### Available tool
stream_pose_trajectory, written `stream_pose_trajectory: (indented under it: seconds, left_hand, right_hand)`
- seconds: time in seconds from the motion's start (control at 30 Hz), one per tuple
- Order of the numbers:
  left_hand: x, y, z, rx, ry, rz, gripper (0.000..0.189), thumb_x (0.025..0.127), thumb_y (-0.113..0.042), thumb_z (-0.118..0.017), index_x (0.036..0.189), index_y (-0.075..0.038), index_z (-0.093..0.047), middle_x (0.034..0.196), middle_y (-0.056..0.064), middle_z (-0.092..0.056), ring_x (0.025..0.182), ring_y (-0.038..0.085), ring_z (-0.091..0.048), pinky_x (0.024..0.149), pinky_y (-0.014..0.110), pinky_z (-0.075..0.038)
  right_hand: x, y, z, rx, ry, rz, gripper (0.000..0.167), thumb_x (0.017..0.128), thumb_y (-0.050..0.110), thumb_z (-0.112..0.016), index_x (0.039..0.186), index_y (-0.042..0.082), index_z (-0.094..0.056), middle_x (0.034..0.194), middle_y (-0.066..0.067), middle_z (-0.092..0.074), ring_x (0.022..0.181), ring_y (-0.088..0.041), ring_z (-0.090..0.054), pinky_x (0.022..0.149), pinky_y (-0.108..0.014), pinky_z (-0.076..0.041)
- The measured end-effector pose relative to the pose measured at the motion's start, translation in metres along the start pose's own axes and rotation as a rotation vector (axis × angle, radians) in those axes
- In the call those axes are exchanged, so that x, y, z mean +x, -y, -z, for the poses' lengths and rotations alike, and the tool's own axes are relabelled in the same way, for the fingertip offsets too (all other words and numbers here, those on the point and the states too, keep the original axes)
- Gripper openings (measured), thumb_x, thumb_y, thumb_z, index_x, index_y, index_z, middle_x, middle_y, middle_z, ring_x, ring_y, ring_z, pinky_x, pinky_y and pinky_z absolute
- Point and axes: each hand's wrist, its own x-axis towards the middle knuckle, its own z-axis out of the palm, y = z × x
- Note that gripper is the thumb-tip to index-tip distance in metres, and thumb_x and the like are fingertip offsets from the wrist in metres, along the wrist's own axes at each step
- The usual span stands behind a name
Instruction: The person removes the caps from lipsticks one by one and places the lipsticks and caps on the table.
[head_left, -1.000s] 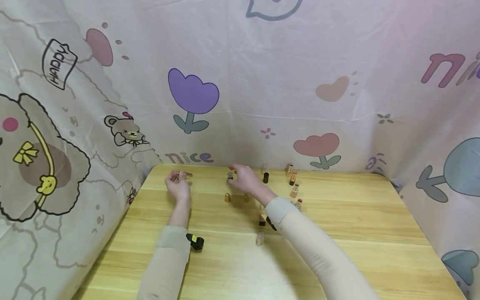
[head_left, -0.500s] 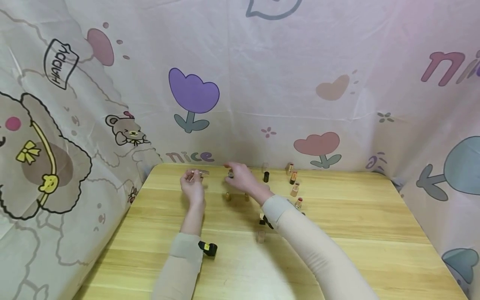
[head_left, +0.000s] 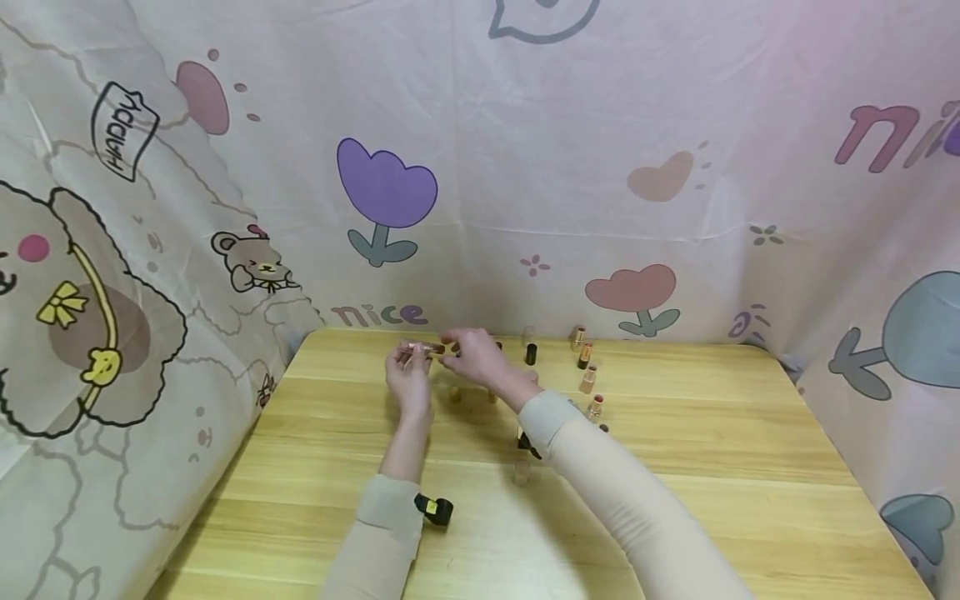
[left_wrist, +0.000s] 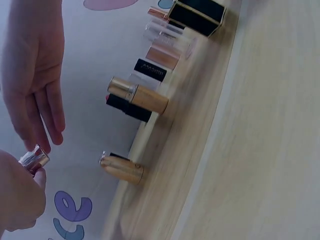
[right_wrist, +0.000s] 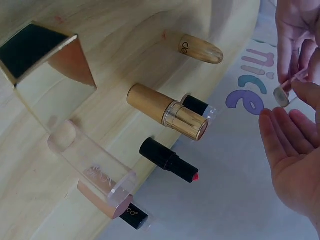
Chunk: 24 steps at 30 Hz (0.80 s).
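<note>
My left hand [head_left: 410,385] pinches a small shiny pinkish lipstick [head_left: 426,347] above the far left part of the table. In the left wrist view the same lipstick [left_wrist: 35,160] sticks out between thumb and fingers; the right wrist view shows its round end [right_wrist: 282,97]. Close to that end, my right hand [head_left: 483,360] has its fingers extended, palm visible in the right wrist view, and grips nothing visible. Beneath and beside the right hand stand a gold bullet-shaped cap [right_wrist: 201,49], a gold lipstick [right_wrist: 167,111] and a black lipstick with a red tip [right_wrist: 169,160].
On the wooden table [head_left: 675,533], uncapped lipsticks stand in a row right of the right arm, including a red-tipped one [head_left: 596,406]. A black cap [head_left: 531,354] stands farther back. A clear cap [head_left: 522,473] is nearer the front. Patterned cloth [head_left: 480,167] hangs behind.
My left hand has moved right with the lipstick, up to the right hand. The right hand has barely shifted; its fingers now lie beside the lipstick's end.
</note>
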Motion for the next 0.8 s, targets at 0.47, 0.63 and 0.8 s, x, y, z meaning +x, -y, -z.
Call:
stream_pose_trajectory:
  seconds: [0.47,0.63,0.8]
  left_hand:
    - [-0.017,0.002,-0.010,-0.003,0.056,0.020,0.035,0.105,0.000,-0.055,0.137,0.013,-0.045,0.134,0.024,-0.050,0.117,0.026,-0.060,0.103,0.027,-0.056]
    - [-0.020,0.001,-0.011,-0.007,0.077,0.019,0.035,0.106,0.001,-0.054,0.137,0.014,-0.045,0.132,0.023,-0.051,0.118,0.027,-0.059,0.104,0.026,-0.055]
    - [-0.021,-0.002,-0.012,-0.003,0.088,0.029,0.035,0.105,0.002,-0.054,0.138,0.013,-0.046,0.134,0.025,-0.050,0.122,0.029,-0.057,0.106,0.025,-0.053]
  right_hand:
    - [-0.006,-0.003,-0.005,-0.009,-0.122,0.060,0.023,0.093,0.014,-0.080,0.113,0.003,-0.076,0.103,-0.008,-0.077,0.090,-0.018,-0.072,0.080,-0.025,-0.061]
    - [-0.010,-0.002,-0.002,0.007,-0.128,0.030,0.021,0.094,0.015,-0.080,0.111,0.004,-0.076,0.101,-0.007,-0.077,0.089,-0.017,-0.071,0.079,-0.023,-0.061]
    - [-0.014,-0.001,0.001,0.019,-0.123,-0.013,0.023,0.094,0.013,-0.079,0.114,0.003,-0.075,0.103,-0.008,-0.076,0.090,-0.018,-0.071,0.079,-0.022,-0.060]
